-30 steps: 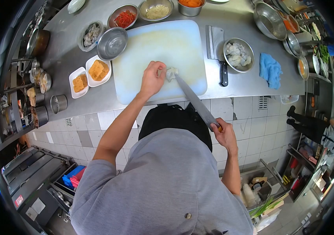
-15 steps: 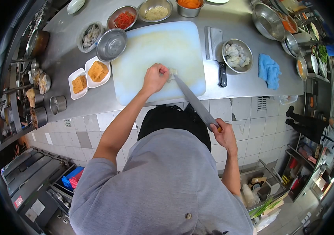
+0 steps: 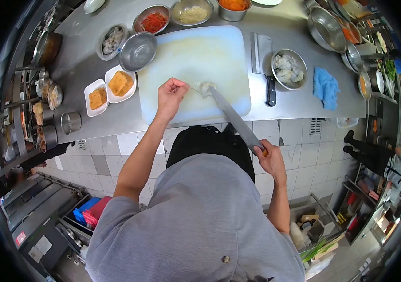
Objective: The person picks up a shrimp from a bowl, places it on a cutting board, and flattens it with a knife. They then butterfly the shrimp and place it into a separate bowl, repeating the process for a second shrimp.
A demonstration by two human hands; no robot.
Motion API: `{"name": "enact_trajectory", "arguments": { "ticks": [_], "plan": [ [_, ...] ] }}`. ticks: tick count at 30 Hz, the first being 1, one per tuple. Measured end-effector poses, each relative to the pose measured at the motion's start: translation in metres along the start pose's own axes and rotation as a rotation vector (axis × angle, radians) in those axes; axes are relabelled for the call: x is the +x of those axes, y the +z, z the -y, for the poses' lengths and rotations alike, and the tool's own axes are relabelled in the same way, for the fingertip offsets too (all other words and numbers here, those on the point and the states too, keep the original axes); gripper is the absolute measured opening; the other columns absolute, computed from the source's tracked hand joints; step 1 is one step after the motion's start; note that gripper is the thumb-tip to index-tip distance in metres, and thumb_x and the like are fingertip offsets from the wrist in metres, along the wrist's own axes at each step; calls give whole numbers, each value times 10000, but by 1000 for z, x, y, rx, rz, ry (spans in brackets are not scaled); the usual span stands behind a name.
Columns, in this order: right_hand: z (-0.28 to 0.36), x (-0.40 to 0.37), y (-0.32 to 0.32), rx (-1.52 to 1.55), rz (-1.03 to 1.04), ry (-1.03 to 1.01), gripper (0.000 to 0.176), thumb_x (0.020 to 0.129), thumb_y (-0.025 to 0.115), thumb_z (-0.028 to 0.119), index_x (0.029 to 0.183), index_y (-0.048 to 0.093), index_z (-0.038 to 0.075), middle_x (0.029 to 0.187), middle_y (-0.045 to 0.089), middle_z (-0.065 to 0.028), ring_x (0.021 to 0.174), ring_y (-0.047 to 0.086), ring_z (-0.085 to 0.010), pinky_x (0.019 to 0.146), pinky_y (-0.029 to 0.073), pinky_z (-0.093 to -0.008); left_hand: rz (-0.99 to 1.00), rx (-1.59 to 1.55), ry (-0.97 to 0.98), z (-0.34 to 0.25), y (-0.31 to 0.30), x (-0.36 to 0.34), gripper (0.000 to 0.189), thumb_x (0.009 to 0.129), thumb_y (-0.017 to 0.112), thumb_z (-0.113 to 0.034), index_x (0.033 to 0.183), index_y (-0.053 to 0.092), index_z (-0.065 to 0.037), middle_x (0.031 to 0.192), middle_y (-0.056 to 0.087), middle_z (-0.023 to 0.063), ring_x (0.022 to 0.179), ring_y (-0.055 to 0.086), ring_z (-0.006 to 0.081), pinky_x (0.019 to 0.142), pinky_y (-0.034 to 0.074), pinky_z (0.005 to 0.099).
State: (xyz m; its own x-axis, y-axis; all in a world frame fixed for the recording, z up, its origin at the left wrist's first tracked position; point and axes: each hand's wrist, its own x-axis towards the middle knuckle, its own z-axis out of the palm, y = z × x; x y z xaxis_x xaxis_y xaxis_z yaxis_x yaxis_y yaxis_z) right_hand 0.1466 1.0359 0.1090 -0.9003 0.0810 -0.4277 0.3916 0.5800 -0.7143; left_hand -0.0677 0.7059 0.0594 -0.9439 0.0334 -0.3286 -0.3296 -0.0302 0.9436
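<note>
A small peeled shrimp (image 3: 205, 87) lies on the white cutting board (image 3: 170, 54), with the tip of a long knife (image 3: 234, 117) against it. My right hand (image 3: 271, 160) is closed around the knife's handle, below the board's front edge. To the left of the shrimp, my left hand (image 3: 170, 97) pinches a thin shrimp vein (image 3: 194, 89) between thumb and fingertips. That fine strand stretches from the fingers toward the shrimp. More peeled shrimp fill a metal bowl (image 3: 289, 68) at the right, beside a cleaver (image 3: 262, 54).
An empty metal bowl (image 3: 138, 51) overlaps the board's upper left corner. Near it stand a container of grey pieces (image 3: 113, 41) and two white dishes of golden blocks (image 3: 121, 83). Shredded ingredients (image 3: 151, 21) line the back. A blue cloth (image 3: 325, 88) lies at right.
My left hand has moved left, away from the shrimp, and the strand now shows stretched between them. The knife tip remains at the shrimp. The view has shifted slightly.
</note>
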Motion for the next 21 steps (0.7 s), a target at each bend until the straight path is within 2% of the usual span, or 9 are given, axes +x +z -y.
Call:
{"name": "enact_trajectory", "arguments": {
  "ticks": [6,10,12,14,21],
  "plan": [
    [4,1,0,-1,-3,-3,185,972,728,149,1031,691,-22,782,706,-231,660,684,-379,651,542,-407,-9,-34,54,-18,-22,-10,121,935,774,-45,887,665,-74,783,622,-53,632,470,5,525,342,200],
    [7,0,-1,16,-15,-17,171,975,720,141,1012,681,-21,744,686,-217,622,652,-362,622,519,-404,-9,-8,74,-26,-37,-13,135,925,787,-32,915,657,-68,821,652,-37,682,519,16,588,398,197],
    [9,0,0,14,-25,-20,167,977,716,138,1009,676,-21,735,681,-214,612,644,-355,614,512,-400,-39,5,129,-35,-43,-15,149,921,791,-20,943,650,-60,848,670,-26,714,547,26,634,432,198],
    [13,-1,-2,-9,-25,-4,165,978,713,136,1010,673,-21,734,682,-213,608,645,-348,611,510,-396,-72,95,261,-41,-57,-8,166,921,788,-8,977,638,-51,876,685,-14,742,567,36,672,453,203],
    [4,-1,2,-16,-21,2,157,976,711,133,1009,670,-15,715,664,-198,591,624,-328,608,505,-397,-253,356,440,-98,-108,57,187,936,773,-2,1040,619,-28,929,702,6,840,630,59,774,516,222]
  ]
}}
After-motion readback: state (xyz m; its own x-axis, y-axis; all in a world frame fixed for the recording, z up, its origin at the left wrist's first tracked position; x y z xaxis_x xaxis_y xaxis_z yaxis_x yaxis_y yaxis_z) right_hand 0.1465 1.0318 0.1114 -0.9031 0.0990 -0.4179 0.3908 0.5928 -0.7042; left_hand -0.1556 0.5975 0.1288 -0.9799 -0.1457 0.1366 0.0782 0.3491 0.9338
